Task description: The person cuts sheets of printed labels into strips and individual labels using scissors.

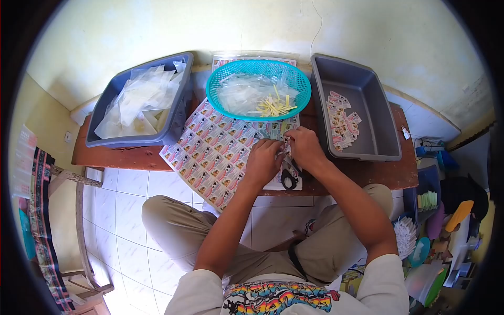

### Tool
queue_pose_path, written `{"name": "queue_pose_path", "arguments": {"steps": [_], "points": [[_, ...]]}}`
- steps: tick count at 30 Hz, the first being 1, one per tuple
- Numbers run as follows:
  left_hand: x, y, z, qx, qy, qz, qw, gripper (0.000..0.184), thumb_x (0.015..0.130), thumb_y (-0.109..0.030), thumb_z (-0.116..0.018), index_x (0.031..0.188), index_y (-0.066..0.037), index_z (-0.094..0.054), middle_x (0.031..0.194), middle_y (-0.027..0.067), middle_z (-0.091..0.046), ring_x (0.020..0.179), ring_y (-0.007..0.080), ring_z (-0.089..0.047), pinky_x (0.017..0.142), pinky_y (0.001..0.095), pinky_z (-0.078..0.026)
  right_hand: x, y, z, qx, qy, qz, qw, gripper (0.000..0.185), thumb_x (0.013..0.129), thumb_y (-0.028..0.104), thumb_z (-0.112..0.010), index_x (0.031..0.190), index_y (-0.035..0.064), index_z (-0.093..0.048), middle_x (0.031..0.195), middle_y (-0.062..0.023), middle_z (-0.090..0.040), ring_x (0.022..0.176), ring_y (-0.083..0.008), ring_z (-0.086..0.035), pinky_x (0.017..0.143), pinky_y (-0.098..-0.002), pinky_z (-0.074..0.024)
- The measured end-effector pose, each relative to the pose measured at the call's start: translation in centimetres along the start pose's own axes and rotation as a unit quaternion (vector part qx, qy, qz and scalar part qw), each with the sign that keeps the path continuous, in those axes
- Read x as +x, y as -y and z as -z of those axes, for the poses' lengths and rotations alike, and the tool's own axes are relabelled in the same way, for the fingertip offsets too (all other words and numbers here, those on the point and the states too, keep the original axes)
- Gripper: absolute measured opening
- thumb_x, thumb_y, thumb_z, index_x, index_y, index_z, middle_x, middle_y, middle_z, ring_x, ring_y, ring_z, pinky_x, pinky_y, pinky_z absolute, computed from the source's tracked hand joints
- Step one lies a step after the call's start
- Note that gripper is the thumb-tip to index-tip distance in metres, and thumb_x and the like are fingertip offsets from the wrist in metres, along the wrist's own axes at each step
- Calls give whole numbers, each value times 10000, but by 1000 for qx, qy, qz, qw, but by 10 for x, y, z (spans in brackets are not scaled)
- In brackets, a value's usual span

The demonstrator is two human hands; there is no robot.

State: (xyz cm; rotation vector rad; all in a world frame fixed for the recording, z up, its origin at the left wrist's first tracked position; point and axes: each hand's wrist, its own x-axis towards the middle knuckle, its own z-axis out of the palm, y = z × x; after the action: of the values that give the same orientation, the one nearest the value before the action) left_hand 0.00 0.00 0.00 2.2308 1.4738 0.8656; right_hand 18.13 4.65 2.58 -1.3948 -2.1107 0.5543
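Seen from above, a person sits with knees apart at a low reddish-brown worktop (pixel 121 157), both bare hands close together near its front edge, within easy view. The left hand (pixel 265 156) is palm down, fingers bent inward; the right hand (pixel 305 146) faces it from the other side, fingers also drawn in. The two sets of fingertips nearly meet over a small printed piece (pixel 286 147), a position that would suit fine, two-handed handling. Knuckles hide the tips, so I cannot tell whether either hand has hold of it.

Black-handled scissors (pixel 289 179) lie just below the hands, handles toward the person, probably for quick reach. A large sheet of repeated printed labels (pixel 210 152) spreads to the left, one corner hanging past the worktop's edge, perhaps because it is too big for the space.

Directly ahead, a turquoise mesh basket (pixel 303 84) holds clear plastic bags (pixel 241 94), with thin yellow strips (pixel 275 108) on top, seemingly central so both hands can reach. At the right, a grey tub (pixel 367 105) keeps loose printed labels (pixel 341 123) together along its left side. At the left, another tub (pixel 131 140) contains a heap of translucent bags (pixel 139 100), its high walls likely stopping them sliding out.
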Motion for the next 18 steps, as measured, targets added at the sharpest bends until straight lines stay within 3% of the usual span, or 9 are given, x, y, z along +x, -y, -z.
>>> {"name": "queue_pose_path", "arguments": {"steps": [2, 5, 9, 14, 18], "points": [[2, -5, 4, -26, -12, 23, 999, 517, 869, -109, -837, 1354, -38, -672, 1232, 195, -735, 1188, 379, -676, 1041, 478, -529, 1, 7, 5, -1, -43, 30, 999, 153, 893, -14, -706, 1023, -10, -786, 955, -247, -725, 890, -446, -720, 808, -505, -585], [2, -7, 8, -30, -68, 4, 997, 535, 862, -117, -853, 1357, -38, -668, 1222, 184, -737, 1165, 386, -677, 1030, 488, -528, 2, 18, 12, 19, -79, 40, 996, 167, 888, -19, -698, 1034, -11, -780, 928, -229, -720, 865, -428, -721, 787, -495, -581], [8, -24, 24, -35, -112, 18, 993, 560, 858, -141, -870, 1368, -40, -663, 1224, 179, -738, 1156, 388, -682, 1029, 496, -527, 4, 36, 38, 46, -79, 29, 995, 155, 921, 37, -704, 1051, 9, -784, 953, -225, -737, 895, -417, -742, 803, -486, -601], [15, -32, 55, -36, -157, -28, 986, 596, 831, -129, -898, 1373, -40, -669, 1216, 174, -743, 1147, 384, -699, 1003, 470, -554, 4, 54, 58, 161, -71, -71, 982, 185, 932, 109, -768, 1085, 6, -786, 972, -185, -795, 859, -291, -788, 805, -395, -611], [18, -38, 90, -7, -165, -55, 985, 568, 817, -100, -905, 1341, -32, -695, 1210, 169, -747, 1125, 377, -710, 977, 450, -571, 4, 58, 63, 199, -61, -71, 976, 234, 942, 141, -789, 1139, 15, -788, 990, -153, -810, 853, -239, -789, 813, -363, -615]]}}
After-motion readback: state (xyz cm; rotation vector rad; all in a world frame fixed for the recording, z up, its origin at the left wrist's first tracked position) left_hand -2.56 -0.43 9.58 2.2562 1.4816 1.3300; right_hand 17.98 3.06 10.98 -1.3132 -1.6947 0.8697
